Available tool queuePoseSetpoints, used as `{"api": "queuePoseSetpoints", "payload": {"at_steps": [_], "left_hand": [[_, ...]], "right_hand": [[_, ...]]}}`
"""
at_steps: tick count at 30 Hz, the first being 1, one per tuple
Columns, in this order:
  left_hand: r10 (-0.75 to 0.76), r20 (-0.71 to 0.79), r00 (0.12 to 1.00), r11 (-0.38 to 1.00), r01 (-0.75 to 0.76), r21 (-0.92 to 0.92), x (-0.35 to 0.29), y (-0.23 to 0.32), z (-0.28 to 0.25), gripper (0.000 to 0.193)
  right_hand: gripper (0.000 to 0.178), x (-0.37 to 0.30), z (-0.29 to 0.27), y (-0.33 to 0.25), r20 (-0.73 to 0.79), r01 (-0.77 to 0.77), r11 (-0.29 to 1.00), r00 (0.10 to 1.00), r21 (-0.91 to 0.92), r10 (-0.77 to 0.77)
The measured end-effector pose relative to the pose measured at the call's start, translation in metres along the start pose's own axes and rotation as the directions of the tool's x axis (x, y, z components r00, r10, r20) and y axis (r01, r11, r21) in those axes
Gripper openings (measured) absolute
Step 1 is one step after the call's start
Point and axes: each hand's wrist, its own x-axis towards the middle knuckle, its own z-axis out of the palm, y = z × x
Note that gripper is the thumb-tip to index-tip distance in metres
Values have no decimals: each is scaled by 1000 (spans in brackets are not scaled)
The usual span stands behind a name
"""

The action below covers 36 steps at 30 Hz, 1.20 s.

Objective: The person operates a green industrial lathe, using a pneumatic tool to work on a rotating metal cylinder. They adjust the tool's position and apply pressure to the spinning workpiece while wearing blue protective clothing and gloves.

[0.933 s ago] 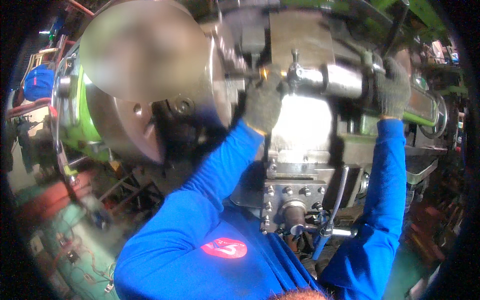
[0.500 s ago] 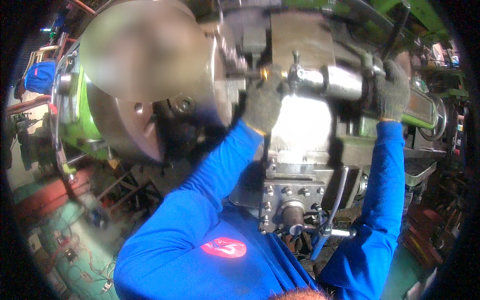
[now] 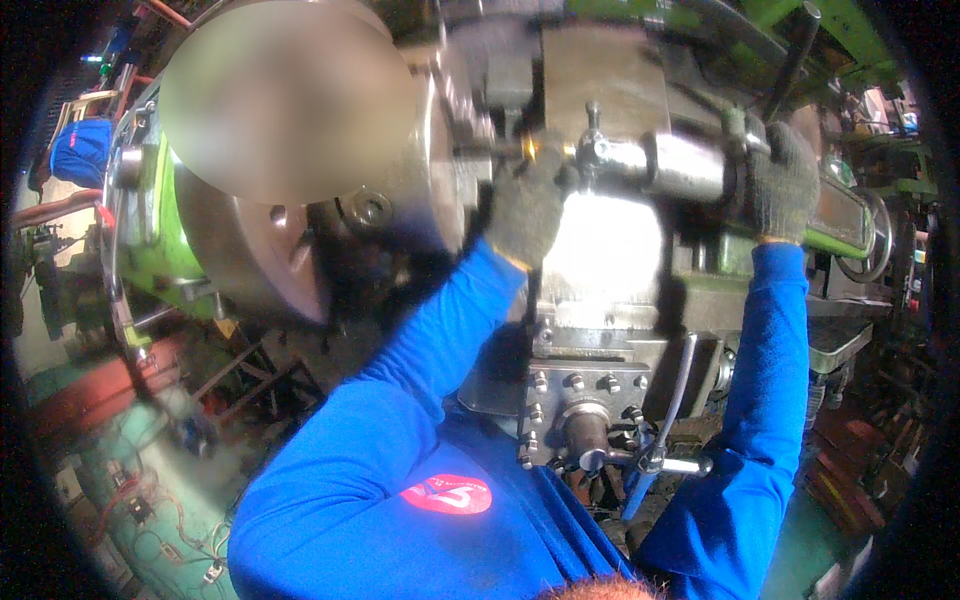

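Observation:
My left hand (image 3: 528,208), in a dark work glove, is closed just below a drill chuck (image 3: 612,158) with a key-like bar standing up from it. A yellow-gold piece (image 3: 530,148) shows right above its fingers, next to a thin shank pointing left. What those fingers grip is partly hidden. My right hand (image 3: 785,190), gloved too, is curled against the right end of the lathe's tailstock (image 3: 690,168), beside the foot of a dark lever (image 3: 795,50). Its fingertips are hidden behind the tailstock.
A big round lathe chuck (image 3: 255,255) fills the left, partly covered by a blurred patch. Nearer me stands a tool post (image 3: 587,425) with bolts and a crank handle (image 3: 675,395). A handwheel (image 3: 878,237) is at the far right. Cables (image 3: 140,500) lie on the green floor.

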Motion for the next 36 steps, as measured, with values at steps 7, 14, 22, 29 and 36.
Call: {"api": "queuePoseSetpoints", "payload": {"at_steps": [7, 14, 22, 29, 36], "left_hand": [[83, 70, 994, 989, -74, -126, -2, -7, 2, 25], [136, 13, 991, 979, -136, 154, 1, 13, 1, 18], [-94, 41, 995, 910, 103, -401, -7, 1, 0, 16], [-129, 82, 988, 840, 153, -521, -12, -7, 2, 15], [129, 248, 960, 966, -178, 190, -14, 10, -10, 25]], "right_hand": [[19, -4, 5, 7, -125, 70, 995, 990, 76, -60], [19, -4, 0, 4, -70, 22, 998, 997, 60, -17], [39, 1, -10, -7, 120, -109, 993, 986, -42, 113], [38, 0, -8, -2, 124, -96, 995, 987, -33, 99], [27, -1, -1, 13, -3, -52, 997, 999, 50, 52]]}}
